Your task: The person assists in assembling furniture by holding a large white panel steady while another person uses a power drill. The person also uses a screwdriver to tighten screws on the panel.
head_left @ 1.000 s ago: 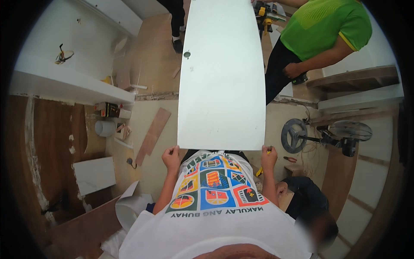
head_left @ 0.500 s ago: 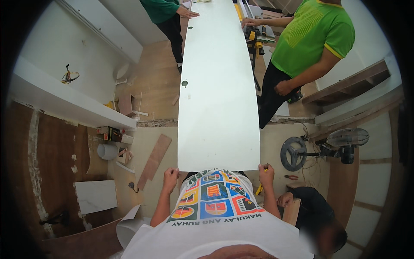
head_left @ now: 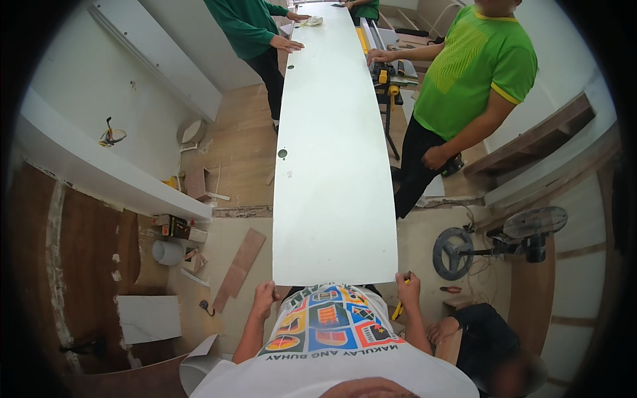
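A long white panel (head_left: 335,199) stretches away from my waist, with round holes along its left edge. At its near left corner my left hand (head_left: 264,296) is closed on the edge. My right hand (head_left: 407,288) is closed at the near right corner, and something small and yellow shows in its fingers. Below that hand appears a yellow-and-black tool (head_left: 397,311); whether it is held or lies on the floor, I cannot tell. On the far left a co-worker's hand (head_left: 286,44) rests flat on the panel, near a crumpled white cloth (head_left: 313,22).
Right of the panel, a person in bright green (head_left: 464,73) has a hand by a power saw (head_left: 385,69) on a stand. A black fan (head_left: 531,229) and red pliers (head_left: 451,289) are at right. Another person (head_left: 484,338) crouches low right. Wood boards (head_left: 239,272) lie left.
The whole scene sits lower in the picture as the view tilts up. More of the far end shows, including the co-worker's second hand and another person. My hands keep their places at the corners.
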A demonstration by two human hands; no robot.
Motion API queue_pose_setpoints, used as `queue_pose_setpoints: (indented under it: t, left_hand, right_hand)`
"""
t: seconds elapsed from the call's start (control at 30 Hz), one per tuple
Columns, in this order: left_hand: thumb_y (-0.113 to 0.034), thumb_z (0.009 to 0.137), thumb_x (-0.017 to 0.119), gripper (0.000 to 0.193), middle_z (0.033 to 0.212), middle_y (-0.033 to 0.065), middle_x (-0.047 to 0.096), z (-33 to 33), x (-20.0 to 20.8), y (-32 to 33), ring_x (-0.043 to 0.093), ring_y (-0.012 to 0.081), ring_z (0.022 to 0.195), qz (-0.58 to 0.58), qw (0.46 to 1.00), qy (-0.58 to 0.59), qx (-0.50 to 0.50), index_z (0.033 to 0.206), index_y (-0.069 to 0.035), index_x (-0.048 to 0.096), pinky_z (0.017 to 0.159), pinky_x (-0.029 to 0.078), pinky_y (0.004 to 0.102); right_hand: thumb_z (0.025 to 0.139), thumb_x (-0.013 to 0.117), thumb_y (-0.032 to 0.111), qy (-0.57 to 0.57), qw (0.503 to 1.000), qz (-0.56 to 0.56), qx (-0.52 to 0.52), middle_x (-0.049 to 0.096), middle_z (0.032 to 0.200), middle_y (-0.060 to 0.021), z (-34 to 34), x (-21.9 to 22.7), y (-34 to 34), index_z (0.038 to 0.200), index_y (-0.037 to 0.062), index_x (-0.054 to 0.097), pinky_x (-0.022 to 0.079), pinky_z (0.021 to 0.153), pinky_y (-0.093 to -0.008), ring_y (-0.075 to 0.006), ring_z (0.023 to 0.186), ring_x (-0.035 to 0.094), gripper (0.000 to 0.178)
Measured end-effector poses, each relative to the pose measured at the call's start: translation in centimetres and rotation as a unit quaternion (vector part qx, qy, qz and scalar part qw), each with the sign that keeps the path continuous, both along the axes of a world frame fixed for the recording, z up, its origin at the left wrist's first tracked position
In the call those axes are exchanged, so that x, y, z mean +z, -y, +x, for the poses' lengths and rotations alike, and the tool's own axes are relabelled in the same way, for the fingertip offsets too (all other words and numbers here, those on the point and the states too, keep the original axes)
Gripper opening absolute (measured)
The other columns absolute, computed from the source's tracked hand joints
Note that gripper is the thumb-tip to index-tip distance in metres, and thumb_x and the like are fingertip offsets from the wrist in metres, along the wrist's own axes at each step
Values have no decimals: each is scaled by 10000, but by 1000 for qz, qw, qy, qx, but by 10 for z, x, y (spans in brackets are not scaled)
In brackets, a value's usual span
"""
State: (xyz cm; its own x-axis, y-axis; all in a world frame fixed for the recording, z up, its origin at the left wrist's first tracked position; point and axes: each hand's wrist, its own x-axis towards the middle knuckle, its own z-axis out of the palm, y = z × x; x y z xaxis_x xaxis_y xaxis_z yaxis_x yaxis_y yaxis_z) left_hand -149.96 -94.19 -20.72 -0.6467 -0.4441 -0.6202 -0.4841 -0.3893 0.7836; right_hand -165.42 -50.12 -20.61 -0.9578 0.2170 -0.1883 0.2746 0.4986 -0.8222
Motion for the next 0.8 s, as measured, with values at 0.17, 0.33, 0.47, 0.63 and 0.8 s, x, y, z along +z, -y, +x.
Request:
queue_pose_setpoints:
  t: [0.17, 0.33, 0.47, 0.63, 0.8]
  left_hand:
    - [-215, 1002, 568, 205, 682, -5, 516, 6, 12, 6, 532, 107, 594, 15, 996, -28, 85, 835, -98, 556, 570, 486, 282]
    - [-224, 1028, 566, 265, 690, -3, 497, 7, 23, 13, 510, 115, 624, 12, 983, -42, 179, 797, -97, 547, 609, 490, 304]
    - [-289, 1034, 589, 210, 814, 2, 590, 49, 5, 60, 617, 154, 687, 80, 951, -92, 284, 954, -94, 590, 736, 557, 351]
    - [-275, 1033, 583, 230, 804, 40, 629, 71, -6, 125, 629, 130, 698, -23, 951, -35, 306, 970, -59, 630, 687, 552, 316]
    - [-299, 958, 687, 298, 821, 57, 689, 23, 2, 33, 656, 130, 724, 0, 1000, 9, 28, 1024, -9, 693, 669, 530, 287]
  right_hand:
    - [901, 729, 212, -8, 1000, 20, 8, 581, 654, -46, -10, 23, 10, 840, 20, 606, 419, 412, -327, -138, 477, 534, 236]
    - [931, 707, 358, 149, 976, -135, -89, 492, 645, 15, -28, 56, 27, 845, 117, 532, 419, 440, -303, -113, 479, 484, 310]
    - [961, 654, 321, 202, 945, -234, -110, 511, 797, 6, -16, 128, 93, 979, 118, 541, 479, 533, -325, -115, 614, 532, 234]
    - [959, 643, 294, 267, 932, -245, -11, 524, 790, -3, -5, 117, 150, 1047, 86, 573, 481, 552, -319, -119, 628, 538, 236]
    - [997, 604, 221, 261, 944, -158, 125, 557, 806, -16, -5, 110, 177, 1105, 65, 557, 518, 556, -284, -106, 641, 574, 196]
